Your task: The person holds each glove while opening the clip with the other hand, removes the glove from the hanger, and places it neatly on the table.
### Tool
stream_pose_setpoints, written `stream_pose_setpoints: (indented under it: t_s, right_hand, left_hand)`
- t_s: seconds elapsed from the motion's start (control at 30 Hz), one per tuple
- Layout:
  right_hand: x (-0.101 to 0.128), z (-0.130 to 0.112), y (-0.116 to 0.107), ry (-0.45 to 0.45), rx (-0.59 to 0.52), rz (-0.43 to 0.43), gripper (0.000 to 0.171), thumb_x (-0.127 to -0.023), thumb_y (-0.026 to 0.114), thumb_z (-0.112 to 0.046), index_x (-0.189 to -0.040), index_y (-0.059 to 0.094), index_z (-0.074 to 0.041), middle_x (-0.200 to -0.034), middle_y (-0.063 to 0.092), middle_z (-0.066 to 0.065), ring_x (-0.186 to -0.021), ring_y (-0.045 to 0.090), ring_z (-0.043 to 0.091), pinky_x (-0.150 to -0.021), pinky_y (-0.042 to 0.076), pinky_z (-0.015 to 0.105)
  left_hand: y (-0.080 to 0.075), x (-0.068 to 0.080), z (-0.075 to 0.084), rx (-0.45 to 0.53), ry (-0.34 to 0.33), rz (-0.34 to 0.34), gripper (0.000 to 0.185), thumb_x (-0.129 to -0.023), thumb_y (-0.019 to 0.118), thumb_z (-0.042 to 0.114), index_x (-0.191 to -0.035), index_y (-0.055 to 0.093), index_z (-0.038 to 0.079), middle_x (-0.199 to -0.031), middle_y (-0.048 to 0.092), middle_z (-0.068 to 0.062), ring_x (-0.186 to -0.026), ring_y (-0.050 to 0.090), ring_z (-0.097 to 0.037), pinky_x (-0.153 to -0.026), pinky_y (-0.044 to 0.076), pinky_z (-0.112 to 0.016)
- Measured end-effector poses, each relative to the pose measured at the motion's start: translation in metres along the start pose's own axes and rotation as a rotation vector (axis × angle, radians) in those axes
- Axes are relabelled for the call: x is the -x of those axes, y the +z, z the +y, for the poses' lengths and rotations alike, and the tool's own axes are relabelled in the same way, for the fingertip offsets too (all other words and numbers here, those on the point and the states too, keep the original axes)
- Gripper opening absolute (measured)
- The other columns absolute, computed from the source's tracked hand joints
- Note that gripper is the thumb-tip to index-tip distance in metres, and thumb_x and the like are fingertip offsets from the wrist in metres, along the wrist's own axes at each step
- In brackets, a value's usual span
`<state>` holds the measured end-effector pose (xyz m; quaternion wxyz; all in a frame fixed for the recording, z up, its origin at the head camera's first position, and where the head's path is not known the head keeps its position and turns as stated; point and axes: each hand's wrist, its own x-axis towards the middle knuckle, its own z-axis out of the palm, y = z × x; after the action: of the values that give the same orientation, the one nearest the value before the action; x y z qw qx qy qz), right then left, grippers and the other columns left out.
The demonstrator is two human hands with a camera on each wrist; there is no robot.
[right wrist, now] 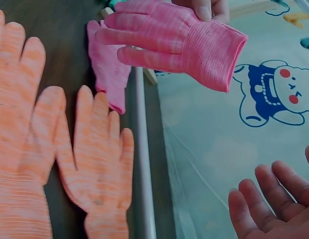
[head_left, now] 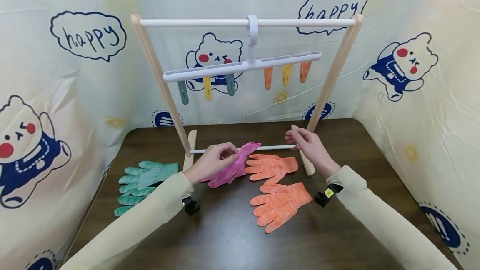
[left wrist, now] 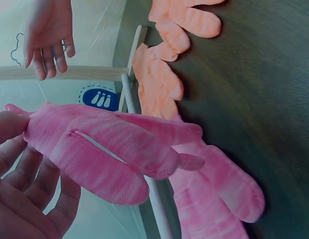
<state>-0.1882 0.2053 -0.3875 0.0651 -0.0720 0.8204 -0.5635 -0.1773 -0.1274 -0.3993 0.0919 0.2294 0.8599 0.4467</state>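
Note:
My left hand [head_left: 214, 161] pinches a pink knit glove [right wrist: 169, 37] near its cuff, lifting it off the table. In the right wrist view, its cuff opening points right, away from the fingers of the glove. A second pink glove [left wrist: 209, 184] lies below it on the table. Nothing is in my right hand [head_left: 310, 147], raised by the rack's right foot with its fingers relaxed and slightly bent. Between the hands lie two orange gloves: one farther back [head_left: 271, 166], one nearer [head_left: 281, 205]. Green gloves [head_left: 148, 174] lie left of my left hand, partly hidden by the sleeve.
A wooden rack [head_left: 335, 74] with a white top bar [head_left: 195, 23] stands at the back. From it hangs a white hanger [head_left: 243, 66], tilted, with several coloured clips [head_left: 230, 84]. A low white rod [head_left: 277, 147] joins the rack's feet. Printed sheets surround the brown table [head_left: 225, 236].

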Motion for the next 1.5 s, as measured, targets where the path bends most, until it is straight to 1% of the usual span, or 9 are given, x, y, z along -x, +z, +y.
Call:
stream_pose_setpoints:
  t_s: [0.2, 0.43, 0.57, 0.67, 0.8, 0.9, 1.1, 1.23, 1.5]
  right_hand:
    - [0.011, 0.009, 0.002, -0.020, 0.019, -0.020, 0.045, -0.113, 0.044, -0.033, -0.135, 0.057, 0.005, -0.134, 0.062, 0.027, -0.122, 0.060, 0.040, -0.099, 0.053, 0.040]
    - [0.027, 0.021, 0.004, -0.019, 0.040, -0.025, 0.043, -0.113, 0.046, -0.031, -0.133, 0.059, 0.005, -0.132, 0.064, 0.025, -0.124, 0.062, 0.041, -0.090, 0.054, 0.025]
    - [0.033, 0.030, 0.004, -0.033, 0.076, -0.027, 0.043, -0.113, 0.047, -0.032, -0.133, 0.060, 0.004, -0.133, 0.064, 0.025, -0.124, 0.060, 0.044, -0.097, 0.055, 0.042]
    - [0.037, 0.034, 0.004, -0.048, 0.130, -0.020, 0.041, -0.112, 0.048, -0.031, -0.132, 0.061, 0.002, -0.128, 0.066, 0.023, -0.118, 0.061, 0.044, -0.097, 0.056, 0.046]
    - [0.042, 0.036, 0.005, -0.063, 0.181, -0.009, 0.036, -0.112, 0.051, -0.027, -0.129, 0.064, 0.001, -0.123, 0.067, 0.023, -0.112, 0.062, 0.042, -0.086, 0.056, 0.026]
    - [0.043, 0.037, 0.006, -0.060, 0.184, -0.009, 0.034, -0.111, 0.051, -0.026, -0.128, 0.064, 0.001, -0.122, 0.067, 0.024, -0.112, 0.062, 0.043, -0.084, 0.055, 0.023]
    - [0.044, 0.040, 0.006, -0.058, 0.175, -0.022, 0.034, -0.112, 0.050, -0.025, -0.126, 0.065, 0.002, -0.117, 0.067, 0.021, -0.109, 0.062, 0.044, -0.085, 0.055, 0.023]
    - [0.044, 0.041, 0.005, -0.051, 0.165, -0.032, 0.036, -0.112, 0.049, -0.026, -0.127, 0.064, 0.003, -0.119, 0.066, 0.024, -0.109, 0.063, 0.045, -0.087, 0.056, 0.027]
    - [0.043, 0.042, 0.004, -0.026, 0.171, -0.045, 0.037, -0.112, 0.048, -0.028, -0.128, 0.065, 0.002, -0.122, 0.065, 0.027, -0.105, 0.066, 0.042, -0.091, 0.058, 0.047]
  left_hand:
    - [-0.003, 0.011, -0.002, -0.054, 0.000, -0.019, 0.008, -0.101, 0.068, 0.016, -0.108, 0.071, 0.012, -0.096, 0.070, 0.001, -0.087, 0.063, -0.015, -0.079, 0.055, -0.032]
    - [-0.004, 0.029, -0.003, -0.199, 0.032, -0.050, 0.007, -0.099, 0.070, 0.015, -0.106, 0.072, 0.013, -0.093, 0.070, 0.004, -0.083, 0.062, -0.011, -0.076, 0.056, -0.029]
    - [-0.002, 0.038, -0.004, -0.304, 0.062, -0.048, 0.006, -0.097, 0.073, 0.014, -0.103, 0.072, 0.014, -0.093, 0.070, 0.005, -0.081, 0.061, -0.009, -0.076, 0.056, -0.027]
    - [0.000, 0.044, -0.006, -0.389, 0.057, -0.046, 0.007, -0.095, 0.076, 0.016, -0.100, 0.072, 0.016, -0.090, 0.068, 0.007, -0.078, 0.058, -0.008, -0.074, 0.055, -0.025]
    - [0.006, 0.051, -0.010, -0.485, 0.090, -0.035, 0.010, -0.092, 0.081, 0.019, -0.097, 0.072, 0.018, -0.084, 0.066, 0.008, -0.071, 0.053, -0.007, -0.067, 0.052, -0.022]
    - [0.013, 0.055, -0.013, -0.558, 0.159, -0.012, 0.013, -0.091, 0.082, 0.021, -0.093, 0.070, 0.018, -0.081, 0.064, 0.008, -0.066, 0.051, -0.006, -0.063, 0.051, -0.021]
    - [0.032, 0.069, -0.018, -0.694, 0.267, -0.054, 0.013, -0.091, 0.081, 0.018, -0.092, 0.069, 0.014, -0.081, 0.066, 0.003, -0.065, 0.054, -0.008, -0.059, 0.052, -0.024]
    - [0.043, 0.079, -0.020, -0.743, 0.250, -0.112, 0.013, -0.091, 0.081, 0.019, -0.095, 0.070, 0.013, -0.083, 0.067, 0.001, -0.064, 0.056, -0.010, -0.056, 0.052, -0.025]
    - [0.054, 0.092, -0.032, -0.778, 0.237, -0.123, 0.017, -0.091, 0.080, 0.020, -0.087, 0.065, 0.015, -0.077, 0.063, 0.002, -0.059, 0.058, -0.013, -0.049, 0.046, -0.028]
